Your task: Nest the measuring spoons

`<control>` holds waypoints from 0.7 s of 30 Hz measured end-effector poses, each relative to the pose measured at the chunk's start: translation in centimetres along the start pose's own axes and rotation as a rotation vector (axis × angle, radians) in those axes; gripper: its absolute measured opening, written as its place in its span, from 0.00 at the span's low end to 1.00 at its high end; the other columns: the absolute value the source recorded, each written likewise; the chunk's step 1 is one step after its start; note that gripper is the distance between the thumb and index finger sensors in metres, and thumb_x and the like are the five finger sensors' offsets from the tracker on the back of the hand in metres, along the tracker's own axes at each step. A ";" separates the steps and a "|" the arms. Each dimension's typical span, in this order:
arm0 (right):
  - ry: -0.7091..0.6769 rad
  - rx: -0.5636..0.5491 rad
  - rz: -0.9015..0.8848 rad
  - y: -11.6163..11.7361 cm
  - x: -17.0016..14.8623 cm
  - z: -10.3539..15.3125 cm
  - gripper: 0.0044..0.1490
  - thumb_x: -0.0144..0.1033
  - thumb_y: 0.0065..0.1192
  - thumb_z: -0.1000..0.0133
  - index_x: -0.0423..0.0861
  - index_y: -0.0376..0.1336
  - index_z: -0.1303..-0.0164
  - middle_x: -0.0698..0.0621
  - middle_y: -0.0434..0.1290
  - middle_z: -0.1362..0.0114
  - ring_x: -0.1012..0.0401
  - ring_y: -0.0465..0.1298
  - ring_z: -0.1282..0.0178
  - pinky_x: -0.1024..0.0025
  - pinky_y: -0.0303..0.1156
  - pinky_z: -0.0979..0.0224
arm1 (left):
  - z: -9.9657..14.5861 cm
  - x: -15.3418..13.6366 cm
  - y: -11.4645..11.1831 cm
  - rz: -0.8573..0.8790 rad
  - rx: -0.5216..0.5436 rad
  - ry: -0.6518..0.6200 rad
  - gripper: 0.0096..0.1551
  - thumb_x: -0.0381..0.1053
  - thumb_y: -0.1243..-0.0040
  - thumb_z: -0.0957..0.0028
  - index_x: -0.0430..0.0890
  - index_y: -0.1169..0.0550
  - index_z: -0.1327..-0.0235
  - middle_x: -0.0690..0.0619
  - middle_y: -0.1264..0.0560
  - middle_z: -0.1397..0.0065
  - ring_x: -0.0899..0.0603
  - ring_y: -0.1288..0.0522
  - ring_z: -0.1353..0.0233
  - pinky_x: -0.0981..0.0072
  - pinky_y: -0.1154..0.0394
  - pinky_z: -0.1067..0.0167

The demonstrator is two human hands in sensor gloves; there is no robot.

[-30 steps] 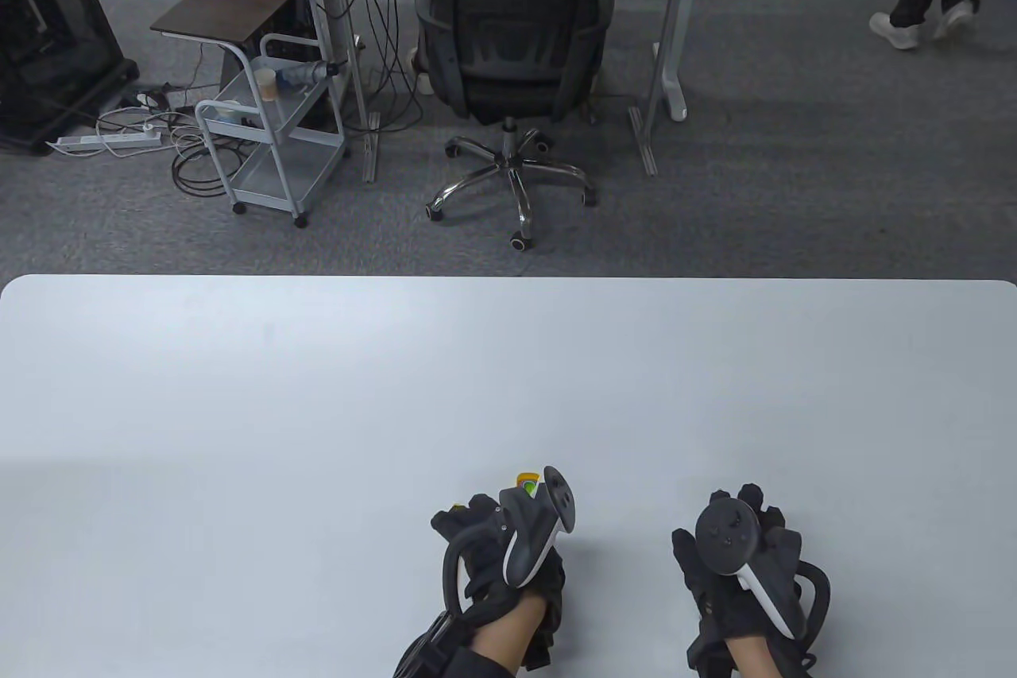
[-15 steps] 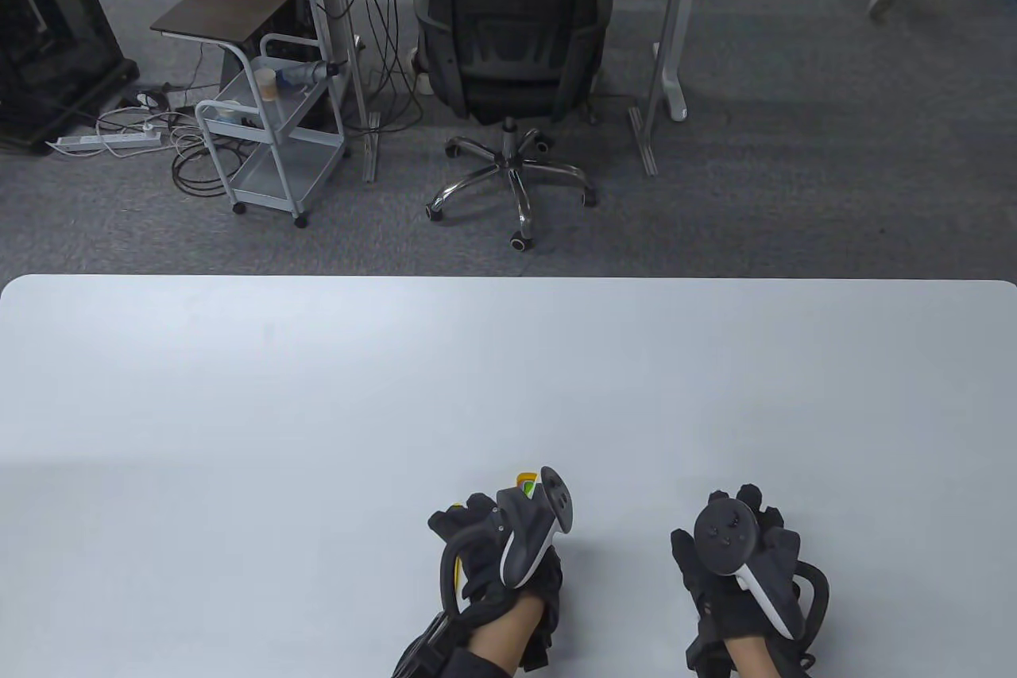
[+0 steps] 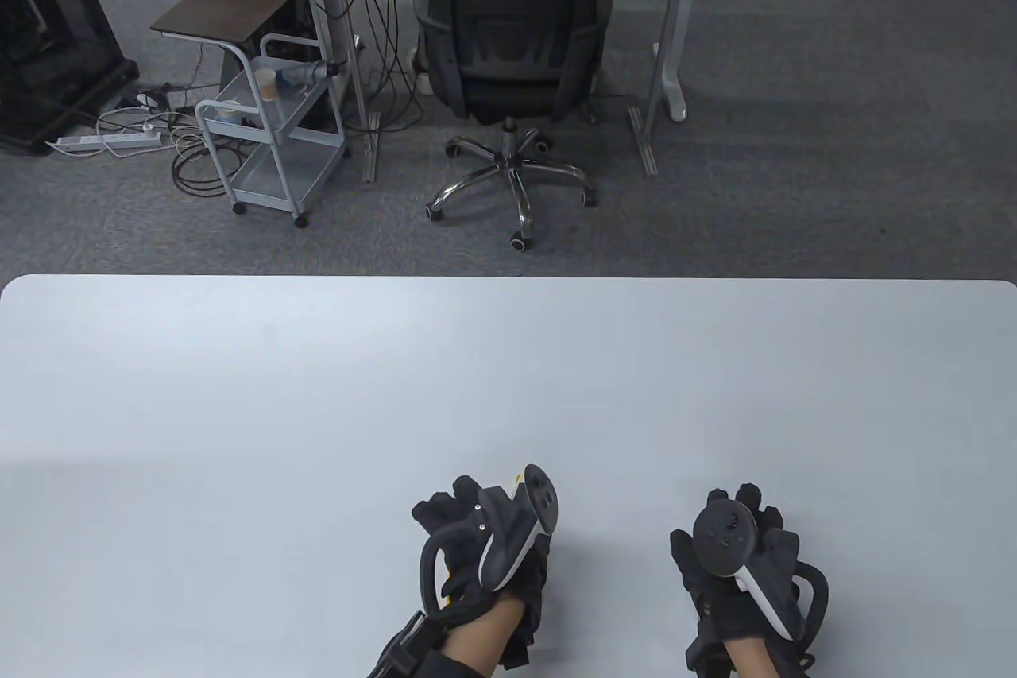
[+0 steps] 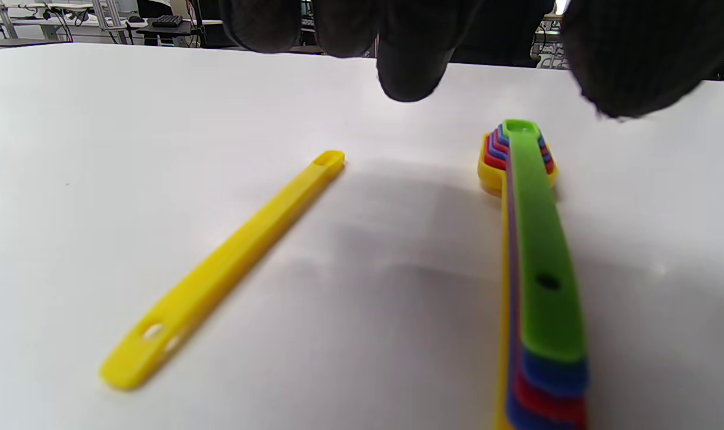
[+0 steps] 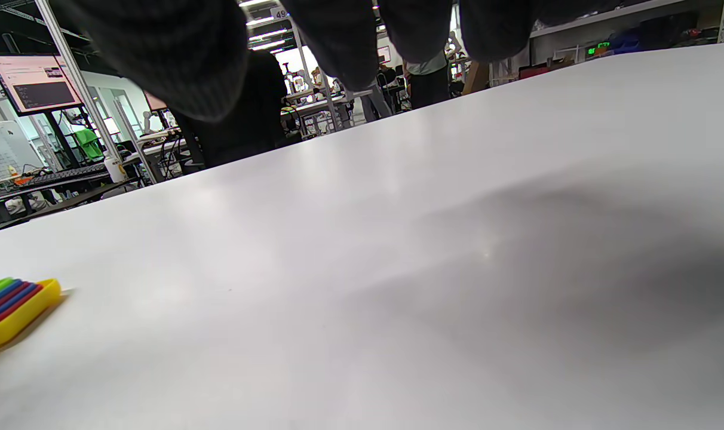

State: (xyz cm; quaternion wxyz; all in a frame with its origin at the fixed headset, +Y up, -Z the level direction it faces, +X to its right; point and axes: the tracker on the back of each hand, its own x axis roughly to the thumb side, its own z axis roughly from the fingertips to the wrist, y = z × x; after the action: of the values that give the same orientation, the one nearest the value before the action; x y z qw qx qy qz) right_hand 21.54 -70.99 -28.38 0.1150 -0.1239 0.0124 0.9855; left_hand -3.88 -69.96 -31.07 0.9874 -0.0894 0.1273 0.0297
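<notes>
In the left wrist view a nested stack of measuring spoons (image 4: 535,239), green on top of blue, red and yellow, lies on the white table. A single small yellow spoon (image 4: 230,263) lies apart to its left. My left hand (image 3: 457,507) hovers over both, its fingers (image 4: 410,65) hanging above them without touching, and holds nothing. In the table view the hand hides the spoons almost fully. My right hand (image 3: 747,503) is to the right, empty, with its fingers (image 5: 338,36) above bare table. The end of the stack (image 5: 9,307) shows at the far left of the right wrist view.
The white table (image 3: 508,376) stretches far ahead and to both sides. Beyond its far edge stand an office chair (image 3: 512,34) and a small cart (image 3: 270,137) on the floor.
My left hand has shifted a little to the left and now covers the coloured spoon ends that showed beside the tracker. My right hand has not moved.
</notes>
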 end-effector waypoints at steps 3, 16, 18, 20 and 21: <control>0.000 0.000 0.001 0.0 0.0 0.0 0.48 0.55 0.58 0.42 0.39 0.56 0.16 0.29 0.50 0.09 0.26 0.56 0.18 0.30 0.54 0.24 | 0.0 -0.7 0.4 0.006 0.010 0.000 0.47 0.72 0.31 0.59 0.45 0.21 0.31 0.42 0.36 0.14 0.24 0.35 0.16 0.26 0.48 0.23; 0.004 0.002 0.007 -0.1 0.0 0.1 0.48 0.55 0.58 0.42 0.39 0.56 0.16 0.29 0.50 0.09 0.26 0.56 0.18 0.30 0.54 0.24 | -1.1 -4.0 -0.4 -0.021 0.013 0.049 0.46 0.70 0.29 0.58 0.45 0.21 0.31 0.42 0.36 0.14 0.24 0.35 0.17 0.27 0.48 0.23; 0.004 0.003 0.009 -0.1 0.1 0.1 0.48 0.55 0.58 0.42 0.39 0.56 0.16 0.29 0.50 0.09 0.26 0.56 0.18 0.30 0.54 0.24 | -1.3 -4.3 -0.7 -0.026 0.011 0.056 0.45 0.70 0.29 0.58 0.45 0.21 0.31 0.42 0.36 0.14 0.24 0.35 0.17 0.27 0.48 0.23; 0.004 0.003 0.011 -0.1 0.1 0.1 0.48 0.55 0.58 0.42 0.39 0.56 0.16 0.29 0.50 0.09 0.26 0.56 0.18 0.30 0.54 0.24 | -1.4 -4.7 -1.0 -0.033 0.004 0.063 0.45 0.69 0.29 0.58 0.45 0.21 0.32 0.42 0.36 0.14 0.24 0.35 0.17 0.27 0.48 0.23; 0.004 0.003 0.013 -0.1 0.1 0.1 0.48 0.55 0.58 0.42 0.39 0.56 0.16 0.29 0.50 0.09 0.26 0.56 0.18 0.30 0.54 0.24 | -1.6 -4.8 -1.1 -0.037 0.002 0.065 0.45 0.69 0.28 0.58 0.45 0.21 0.32 0.42 0.36 0.14 0.24 0.35 0.17 0.27 0.48 0.23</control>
State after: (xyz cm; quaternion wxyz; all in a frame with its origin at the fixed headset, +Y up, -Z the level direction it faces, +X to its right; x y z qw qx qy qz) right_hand 21.43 -70.89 -28.31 0.1089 -0.1258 0.0151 0.9859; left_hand -8.79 -71.55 -31.12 0.9832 -0.0914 0.1577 0.0085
